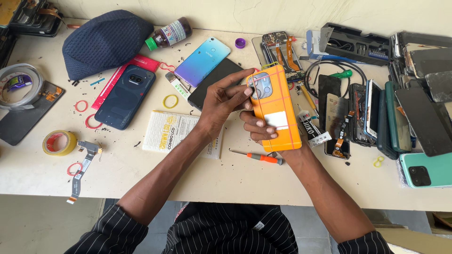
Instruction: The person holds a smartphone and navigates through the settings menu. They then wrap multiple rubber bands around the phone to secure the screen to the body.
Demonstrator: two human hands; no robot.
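Your right hand [258, 128] holds the orange phone [274, 109] from behind and below, fingers wrapped around its left edge, back cover facing up. The phone sits tilted above the table [188, 174], lifted clear of it, camera end pointing away from you. Your left hand [225, 101] reaches across from the left; its thumb and forefinger are pinched narrow at the camera block [260, 86] in the phone's upper left corner. A rubber band [266, 64] loops over that same top end, and thin lines cross the cover.

Directly below the held phone lies an orange-handled screwdriver [260, 157], flat on the table. Just right of the phone lies a small glue tube [310, 128], and beyond it a row of dark phones and screens [376, 117] standing on edge or stacked. Behind your left hand lies a dark phone [212, 81], partly overlapped by a blue-to-purple back cover [203, 55]. Left of your left forearm lies a white packet [172, 131], then a yellow rubber band [170, 101], then a dark blue phone [126, 96] face down. Farther left sit a roll of yellow tape [59, 142] and a dark blue cap [104, 42]. A brown bottle with a green lid [168, 34] lies on its side beside the cap.
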